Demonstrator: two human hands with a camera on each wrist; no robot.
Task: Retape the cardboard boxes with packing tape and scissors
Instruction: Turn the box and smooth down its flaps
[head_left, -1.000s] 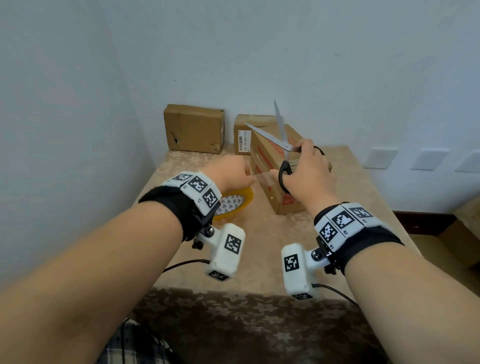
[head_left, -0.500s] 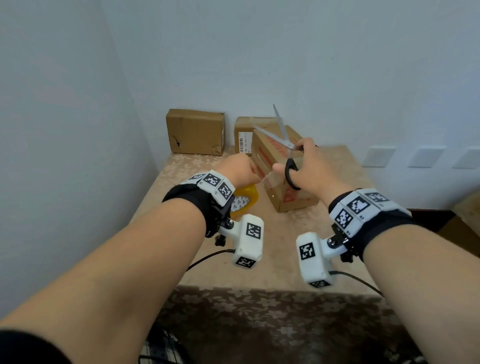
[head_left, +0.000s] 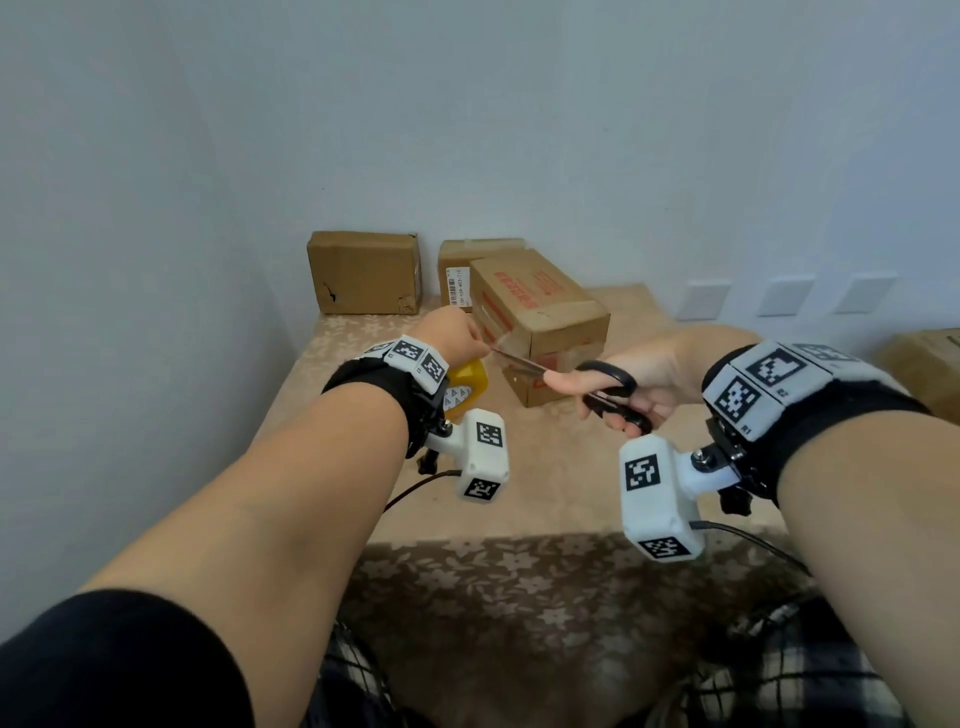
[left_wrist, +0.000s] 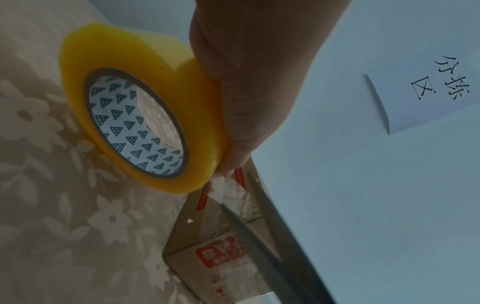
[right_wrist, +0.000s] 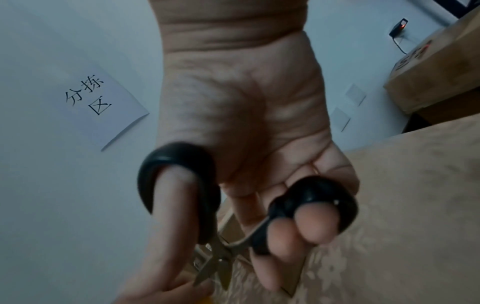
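Observation:
My left hand (head_left: 457, 338) grips a yellow roll of packing tape (head_left: 467, 387) above the table, and a clear strip of tape (left_wrist: 228, 191) runs from the roll toward the near cardboard box with red print (head_left: 540, 317). My right hand (head_left: 623, 384) holds black-handled scissors (head_left: 608, 387), thumb in one loop and fingers in the other. The blades (head_left: 519, 364) point left, slightly parted, and reach the tape strip beside my left hand. In the left wrist view the roll (left_wrist: 140, 127) fills the middle and the blades (left_wrist: 272, 236) cross the strip.
Two more cardboard boxes (head_left: 363, 273) (head_left: 457, 270) stand against the back wall. The table (head_left: 545, 493) has a beige flowered cloth and its front edge is near me. Another box (head_left: 930, 358) sits at the far right. A paper sign (right_wrist: 103, 107) hangs on the wall.
The scissors swung down from pointing up over the box to pointing left at the tape strip. Both hands drew back toward me and lower; the near box is now uncovered.

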